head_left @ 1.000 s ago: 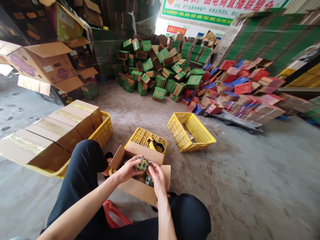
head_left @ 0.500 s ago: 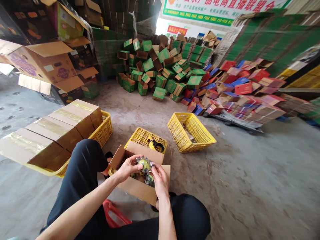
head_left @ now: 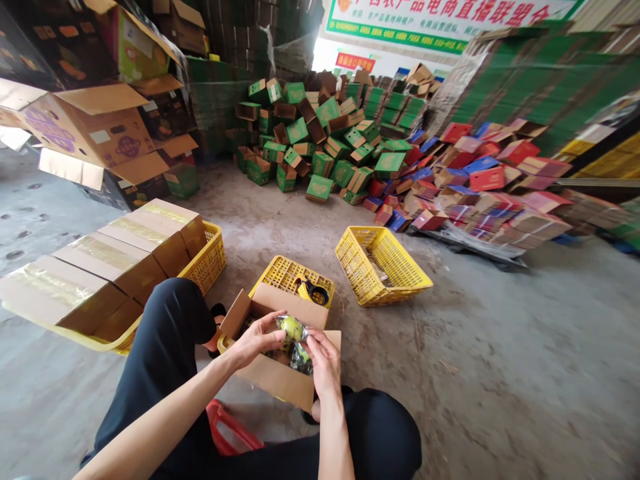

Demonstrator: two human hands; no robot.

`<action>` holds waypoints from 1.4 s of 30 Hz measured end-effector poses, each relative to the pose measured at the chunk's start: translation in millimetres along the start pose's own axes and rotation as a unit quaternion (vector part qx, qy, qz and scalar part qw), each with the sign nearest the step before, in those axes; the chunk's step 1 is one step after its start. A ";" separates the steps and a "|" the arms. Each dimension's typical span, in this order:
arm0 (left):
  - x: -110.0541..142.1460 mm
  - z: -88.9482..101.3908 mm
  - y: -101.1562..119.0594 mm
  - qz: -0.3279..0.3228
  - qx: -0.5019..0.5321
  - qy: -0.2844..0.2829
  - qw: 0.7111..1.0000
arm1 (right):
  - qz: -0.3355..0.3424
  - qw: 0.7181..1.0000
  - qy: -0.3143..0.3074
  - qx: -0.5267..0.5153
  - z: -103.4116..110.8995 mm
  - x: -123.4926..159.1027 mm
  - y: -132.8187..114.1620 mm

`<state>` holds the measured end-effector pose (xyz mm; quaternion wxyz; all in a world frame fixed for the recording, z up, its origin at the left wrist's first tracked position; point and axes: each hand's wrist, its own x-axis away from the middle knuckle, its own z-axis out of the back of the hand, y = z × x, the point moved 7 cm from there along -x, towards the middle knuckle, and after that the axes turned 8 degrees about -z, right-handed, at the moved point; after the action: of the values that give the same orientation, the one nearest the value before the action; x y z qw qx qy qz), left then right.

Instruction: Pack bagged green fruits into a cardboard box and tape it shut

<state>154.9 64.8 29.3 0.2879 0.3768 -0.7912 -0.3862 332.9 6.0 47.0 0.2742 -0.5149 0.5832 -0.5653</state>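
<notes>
A round yellow-green fruit in a clear plastic bag (head_left: pixel 292 328) is held between both hands over an open cardboard box (head_left: pixel 280 380). My left hand (head_left: pixel 263 339) grips the bag's left end, and my right hand (head_left: pixel 323 353) pinches its right end between thumb and fingers. Below them in the box lies another bagged green fruit (head_left: pixel 301 360), partly hidden by my right hand. The rest of the box's contents are mostly covered by my hands. The box rests on a yellow crate (head_left: pixel 275 268), with a black and yellow tape dispenser (head_left: pixel 315 291) behind its far flap.
To the left, a long yellow crate (head_left: pixel 213 257) holds several taped cardboard boxes (head_left: pixel 120 250). Another yellow crate (head_left: pixel 360 273) stands ahead on the right. Green cartons (head_left: pixel 320 187) and red and blue cartons (head_left: pixel 485 177) are heaped beyond. A red stool (head_left: pixel 227 427) shows between my legs.
The bagged fruit has turned or shifted slightly in my fingers, showing a smoother green side. Both hands keep their grip and have barely moved.
</notes>
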 end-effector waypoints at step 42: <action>-9.1 -12.5 12.9 -0.052 -0.035 -0.018 0.998 | -0.045 0.998 -0.043 0.025 -8.2 -3.0 4.6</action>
<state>164.5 72.6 45.2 0.2663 0.4000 -0.7617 -0.4346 325.1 11.1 43.6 0.2861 -0.5577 0.5325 -0.5688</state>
